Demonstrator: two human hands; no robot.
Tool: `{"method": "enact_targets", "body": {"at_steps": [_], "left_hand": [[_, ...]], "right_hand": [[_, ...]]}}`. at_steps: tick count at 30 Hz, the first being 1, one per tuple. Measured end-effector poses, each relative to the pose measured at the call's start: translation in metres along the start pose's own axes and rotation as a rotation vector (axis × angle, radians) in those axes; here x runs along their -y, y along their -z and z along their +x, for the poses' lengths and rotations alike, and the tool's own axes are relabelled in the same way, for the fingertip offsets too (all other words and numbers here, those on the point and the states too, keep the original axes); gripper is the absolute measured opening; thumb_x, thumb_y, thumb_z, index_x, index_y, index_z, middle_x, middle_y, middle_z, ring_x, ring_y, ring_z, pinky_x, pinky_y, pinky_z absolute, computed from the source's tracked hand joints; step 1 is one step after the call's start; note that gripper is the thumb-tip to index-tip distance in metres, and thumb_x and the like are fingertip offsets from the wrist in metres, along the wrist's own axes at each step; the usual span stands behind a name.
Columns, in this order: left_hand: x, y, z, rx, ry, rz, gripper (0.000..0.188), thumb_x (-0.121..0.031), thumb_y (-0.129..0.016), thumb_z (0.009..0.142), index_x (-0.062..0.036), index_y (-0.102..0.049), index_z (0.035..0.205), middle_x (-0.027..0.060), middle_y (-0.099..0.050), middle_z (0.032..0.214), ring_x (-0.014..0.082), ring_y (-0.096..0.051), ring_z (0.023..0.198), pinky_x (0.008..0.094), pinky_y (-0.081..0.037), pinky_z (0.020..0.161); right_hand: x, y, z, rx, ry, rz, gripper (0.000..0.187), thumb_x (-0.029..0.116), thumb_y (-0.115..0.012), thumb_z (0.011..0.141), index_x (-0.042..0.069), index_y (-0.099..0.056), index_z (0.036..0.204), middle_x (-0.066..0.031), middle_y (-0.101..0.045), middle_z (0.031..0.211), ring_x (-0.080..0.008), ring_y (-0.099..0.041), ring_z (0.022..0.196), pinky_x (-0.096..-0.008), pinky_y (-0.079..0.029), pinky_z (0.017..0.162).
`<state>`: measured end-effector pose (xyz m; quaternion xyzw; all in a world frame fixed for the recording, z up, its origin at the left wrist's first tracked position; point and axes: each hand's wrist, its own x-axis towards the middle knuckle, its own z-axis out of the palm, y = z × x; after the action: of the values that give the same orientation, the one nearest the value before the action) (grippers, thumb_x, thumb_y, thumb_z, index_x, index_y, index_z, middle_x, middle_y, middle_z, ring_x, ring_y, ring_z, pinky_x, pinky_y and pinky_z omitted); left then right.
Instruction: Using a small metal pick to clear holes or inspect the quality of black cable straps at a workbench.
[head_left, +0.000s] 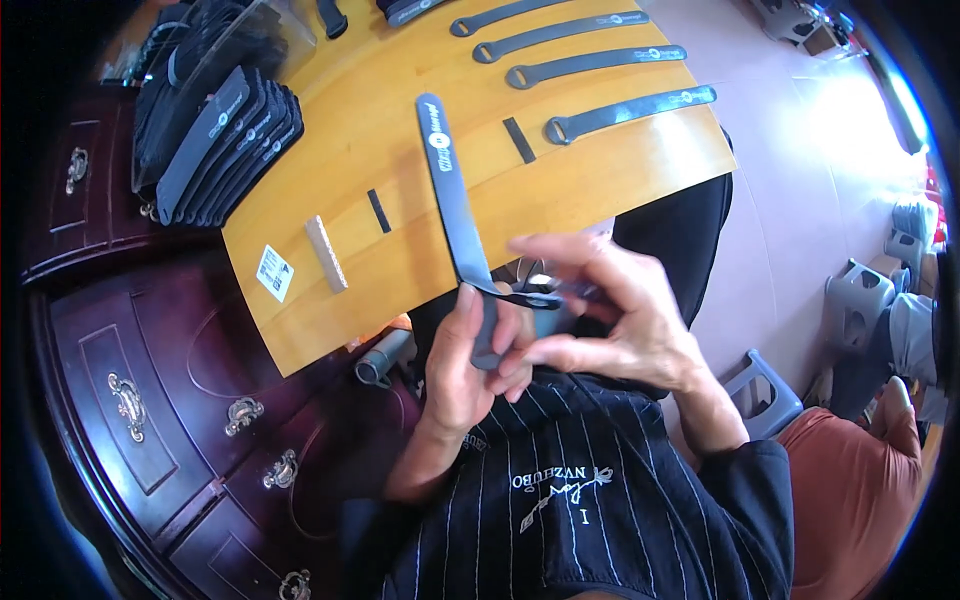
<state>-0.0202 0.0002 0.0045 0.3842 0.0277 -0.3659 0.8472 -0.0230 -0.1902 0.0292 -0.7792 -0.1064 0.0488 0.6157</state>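
My left hand [462,370] is closed on a grey cable strap [455,205], thumb pressed on it near the table's front edge. The strap's long rounded end points away over the table, with white print near its tip. At the thumb the strap bends, and a dark part of it [525,297] reaches to the right. My right hand [620,325] is close beside it, slightly blurred. Its thumb and index finger are spread apart around the strap's dark end, with no grip on it visible. Behind them, the other right fingers are partly hidden.
Several similar straps with looped ends [625,115] lie in a row at the table's far right. A stack of straps [235,150] sits far left. Short black strips [378,211], a pale narrow block [326,254] and a white label [274,273] lie on the wooden table [350,325].
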Motion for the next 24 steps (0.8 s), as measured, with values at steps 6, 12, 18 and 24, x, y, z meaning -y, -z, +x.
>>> {"method": "enact_targets", "body": {"at_steps": [6,12,18,24], "left_hand": [[-0.004,-0.01,-0.004,0.082,0.123,0.098,0.06,-0.056,-0.024,0.099,-0.0047,-0.042,0.074,0.003,-0.041,0.055,0.0082,-0.035,0.04,0.0223,-0.035,0.039],[-0.012,-0.014,-0.007,0.128,0.046,0.334,0.051,-0.044,-0.029,0.102,-0.0051,-0.042,0.071,0.0032,-0.041,0.055,0.0068,-0.034,0.043,0.0215,-0.032,0.043],[-0.045,-0.019,-0.013,0.174,0.131,0.882,0.036,-0.031,-0.046,0.1,0.0013,-0.055,0.087,0.0068,-0.048,0.06,0.0108,-0.043,0.048,0.0254,-0.036,0.048],[-0.054,-0.035,0.004,0.264,-0.041,1.206,0.026,-0.013,-0.061,0.091,0.0001,-0.051,0.111,0.0129,-0.069,0.095,0.0205,-0.068,0.069,0.0273,-0.05,0.062]], "right_hand": [[-0.009,-0.018,0.014,-0.106,0.15,0.169,0.03,0.013,-0.074,0.079,0.005,-0.065,0.107,-0.0068,-0.067,0.086,-0.0157,-0.066,0.078,-0.0272,-0.051,0.068],[0.007,0.012,0.026,-0.287,0.165,0.003,0.007,0.006,-0.067,0.081,0.004,-0.068,0.088,-0.0097,-0.064,0.081,-0.0234,-0.063,0.07,-0.0293,-0.049,0.063],[-0.019,0.18,0.017,-0.994,0.2,0.299,0.025,0.02,-0.059,0.094,0.002,-0.064,0.11,0.0075,-0.037,0.065,-0.0024,-0.028,0.053,-0.0206,-0.022,0.048],[-0.003,0.212,-0.042,-1.212,0.092,0.244,0.027,0.022,-0.059,0.095,0.0,-0.062,0.11,0.0085,-0.035,0.062,-0.0005,-0.025,0.051,-0.0185,-0.018,0.045]]}}
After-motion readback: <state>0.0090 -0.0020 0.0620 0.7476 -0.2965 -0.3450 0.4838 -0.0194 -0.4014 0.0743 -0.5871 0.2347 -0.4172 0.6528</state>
